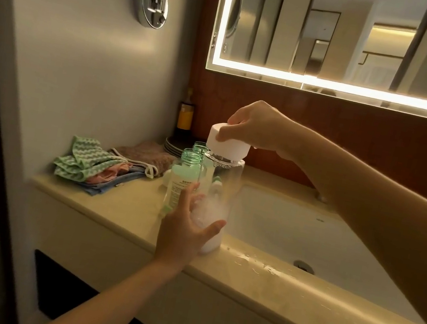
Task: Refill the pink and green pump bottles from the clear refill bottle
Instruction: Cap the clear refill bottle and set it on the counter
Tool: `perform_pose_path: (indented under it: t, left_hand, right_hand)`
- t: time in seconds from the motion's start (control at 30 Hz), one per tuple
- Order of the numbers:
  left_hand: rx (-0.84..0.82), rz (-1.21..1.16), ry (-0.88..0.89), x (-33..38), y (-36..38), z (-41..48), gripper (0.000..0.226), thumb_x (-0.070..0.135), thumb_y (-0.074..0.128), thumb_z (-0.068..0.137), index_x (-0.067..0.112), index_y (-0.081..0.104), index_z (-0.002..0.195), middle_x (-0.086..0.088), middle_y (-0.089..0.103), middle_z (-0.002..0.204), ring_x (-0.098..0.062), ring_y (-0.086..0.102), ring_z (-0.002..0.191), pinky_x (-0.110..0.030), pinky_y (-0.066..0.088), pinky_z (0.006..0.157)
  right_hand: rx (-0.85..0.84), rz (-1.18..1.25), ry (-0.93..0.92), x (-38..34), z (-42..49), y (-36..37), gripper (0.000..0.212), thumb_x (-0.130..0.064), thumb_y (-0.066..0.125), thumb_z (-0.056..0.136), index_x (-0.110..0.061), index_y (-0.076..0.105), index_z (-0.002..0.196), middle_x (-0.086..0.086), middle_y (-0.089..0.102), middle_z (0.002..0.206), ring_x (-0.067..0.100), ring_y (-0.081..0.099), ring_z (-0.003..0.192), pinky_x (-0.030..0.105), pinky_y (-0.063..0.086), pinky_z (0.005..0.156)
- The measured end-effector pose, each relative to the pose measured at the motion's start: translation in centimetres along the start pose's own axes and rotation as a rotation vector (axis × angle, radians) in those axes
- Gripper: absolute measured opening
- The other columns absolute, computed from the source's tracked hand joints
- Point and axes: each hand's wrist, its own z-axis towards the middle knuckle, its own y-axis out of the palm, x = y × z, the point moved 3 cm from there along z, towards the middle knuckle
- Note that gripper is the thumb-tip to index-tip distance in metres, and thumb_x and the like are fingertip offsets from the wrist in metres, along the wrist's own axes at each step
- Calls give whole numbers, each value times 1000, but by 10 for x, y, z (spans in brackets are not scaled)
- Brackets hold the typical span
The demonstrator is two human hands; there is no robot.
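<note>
Standing at the front edge of the tabletop [119, 202], just at nine o'clock of the sink [307, 235], the clear refill bottle [219, 185] is upright with a little white liquid low down in it. The left hand [186, 231] wraps its lower body, its grip closed around the bottle, most likely to steady it against twisting. The right hand [255, 129] comes from above, its grip clamped on the wide white cap [225, 144], which sits slightly tilted over the neck; whether it is going on or coming off cannot be told.

Two green-tinted bottles stand just behind the refill bottle at about ten o'clock: the nearer green bottle [184, 182] touching or nearly touching the left fingers, the farther green bottle [200, 149] mostly hidden. Both have open necks with no pumps on, presumably so they can take the pour. No pink bottle can be made out.

Farther out at nine o'clock lies one pile of folded cloths [102, 168]. At twelve o'clock stands one dark bottle with a yellow label [185, 117] on a stack of plates [172, 146]. Water is pooled on the tabletop's front rim at four o'clock.
</note>
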Motion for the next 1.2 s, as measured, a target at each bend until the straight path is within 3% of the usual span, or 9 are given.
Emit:
perform_pose_path:
  t: [0.27,0.4,0.47,0.57,0.7,0.9,1.0,1.1,1.2]
  left_hand:
    - [9,39,26,-2,-1,0,83,43,76,67,19,36,135,-2,59,124,-17,57,109,-24,47,84]
    - [-3,43,27,-1,-1,1,82,44,75,67,19,36,135,-1,59,124,-14,56,108,-21,45,82]
    - [-8,49,31,-1,-1,1,83,44,75,67,19,35,135,-2,59,124,-15,56,109,-21,45,83]
    - [-14,45,27,-2,-1,1,84,44,75,67,19,34,136,-2,58,126,-17,56,112,-24,47,85]
    - [-22,48,21,-2,0,1,84,46,75,67,20,33,136,-1,57,126,-17,56,111,-21,46,83]
    - [-29,41,22,-3,-1,1,84,45,75,67,20,33,135,-1,57,127,-17,56,112,-26,48,86]
    - [-25,46,22,-3,-1,1,84,45,75,67,20,33,136,-2,56,128,-18,56,112,-28,50,86]
    - [-22,48,20,-2,-1,0,84,45,76,67,19,34,135,-3,56,128,-19,56,112,-27,48,85]
    - [-21,38,11,-3,-1,1,83,43,77,67,19,36,135,-4,58,126,-19,56,112,-21,44,84]
  right_hand:
    - [21,-63,5,3,6,8,46,-42,64,80,-5,65,108,10,64,107,21,59,96,28,50,77]
    - [78,-223,-46,3,3,10,62,-60,54,79,-4,64,107,9,65,107,19,60,94,21,44,65]
    - [57,-270,-48,1,0,9,72,-65,46,80,-3,60,115,11,61,119,24,58,108,26,48,78]
    - [-50,-193,-53,-3,-1,2,65,-56,50,83,-13,46,133,6,45,138,24,47,121,30,44,88]
    - [-188,-94,-62,-2,0,1,52,-31,65,83,-23,48,131,2,43,134,21,48,110,23,49,73]
    - [18,-374,-106,3,-2,12,70,-66,51,76,-11,56,119,7,60,117,20,56,103,31,47,80]
    - [-82,-274,-65,2,-1,6,67,-58,51,82,-18,43,134,5,47,136,23,46,119,32,41,90]
    - [-184,-138,-41,0,1,2,52,-33,62,85,-23,44,133,5,45,134,22,48,112,28,46,81]
    - [-98,-299,-75,0,0,6,54,-49,58,83,-13,54,124,5,56,122,21,54,105,26,47,78]
